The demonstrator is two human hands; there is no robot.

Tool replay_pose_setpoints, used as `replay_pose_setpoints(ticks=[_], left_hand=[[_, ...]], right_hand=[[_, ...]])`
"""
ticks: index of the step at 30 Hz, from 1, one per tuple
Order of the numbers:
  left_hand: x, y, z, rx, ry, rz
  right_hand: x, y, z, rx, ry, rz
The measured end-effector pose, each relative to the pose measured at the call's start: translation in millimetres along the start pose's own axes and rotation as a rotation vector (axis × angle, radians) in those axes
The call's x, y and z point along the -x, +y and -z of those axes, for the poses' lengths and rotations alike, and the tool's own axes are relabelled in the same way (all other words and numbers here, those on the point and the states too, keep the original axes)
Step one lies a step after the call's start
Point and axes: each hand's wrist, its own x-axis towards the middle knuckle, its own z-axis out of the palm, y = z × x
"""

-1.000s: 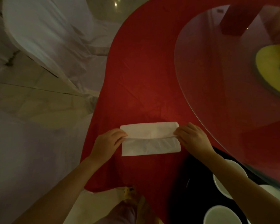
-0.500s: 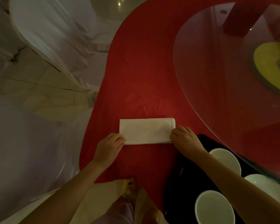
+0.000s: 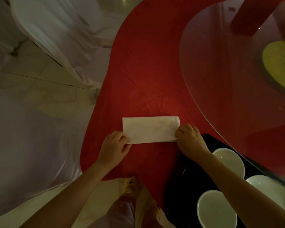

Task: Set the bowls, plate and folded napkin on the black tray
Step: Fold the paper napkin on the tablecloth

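A white folded napkin [image 3: 150,130] lies flat on the red tablecloth [image 3: 148,71], a narrow rectangle. My left hand [image 3: 113,146] pinches its near left corner. My right hand [image 3: 188,137] pinches its near right corner. The black tray [image 3: 184,191] sits at the lower right, beside the napkin. On it stand a white bowl [image 3: 229,161] at the far end, a second white bowl [image 3: 216,209] at the near end, and a white plate [image 3: 273,190] to the right. My right forearm crosses over the tray and hides part of the dishes.
A round glass turntable [image 3: 229,63] covers the table's right side, its edge overhanging the tray's far side, with a yellow disc [image 3: 280,61] under it. White-covered chairs [image 3: 44,30] stand to the left beyond the table's edge. My lap is below.
The napkin's near flap has been folded over, so it went from a wider shape to a narrow flat rectangle. Both hands moved toward me along its near corners.
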Motion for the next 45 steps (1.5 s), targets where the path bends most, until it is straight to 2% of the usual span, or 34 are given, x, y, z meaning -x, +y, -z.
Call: replay_pose_setpoints(ticks=[4,6,10,12,14,17,26,31,33,35,39,42,45], left_hand=[[-17,20,3,0.025,0.081,0.031],[-34,38,-2,0.054,0.062,0.064],[-59,50,-29,-0.057,-0.189,0.099],[-58,39,-44,-0.138,-0.289,0.09],[-57,29,-47,-0.154,-0.278,0.071],[-58,21,-46,-0.171,-0.215,0.053],[-60,-15,-40,-0.186,-0.211,0.136],[-61,-20,-37,-0.206,-0.233,0.147],[-64,-12,-35,-0.223,-0.229,0.156],[-72,2,-33,-0.24,-0.215,0.092],[-94,36,-35,-0.019,-0.237,-0.065],[-111,54,-32,0.252,-0.303,-0.03],[-132,58,-26,0.301,-0.33,-0.031]], right_hand=[[-9,-21,5,-0.176,0.053,-0.147],[-28,-42,2,-0.242,0.104,-0.168],[-63,-80,-24,-0.17,0.019,-0.066],[-66,-81,-41,-0.163,-0.01,-0.097],[-63,-76,-51,-0.23,0.029,-0.169],[-57,-66,-56,-0.194,0.098,-0.243],[-54,-48,-56,-0.06,0.09,-0.421],[-53,-41,-50,-0.161,0.064,-0.454],[-55,-43,-41,-0.272,0.087,-0.545],[-58,-43,-30,-0.328,0.143,-0.635],[-66,-30,-11,-0.548,0.13,-0.8],[-71,-20,-5,-0.757,0.063,-0.916],[-73,-13,-2,-0.878,0.015,-0.939]])
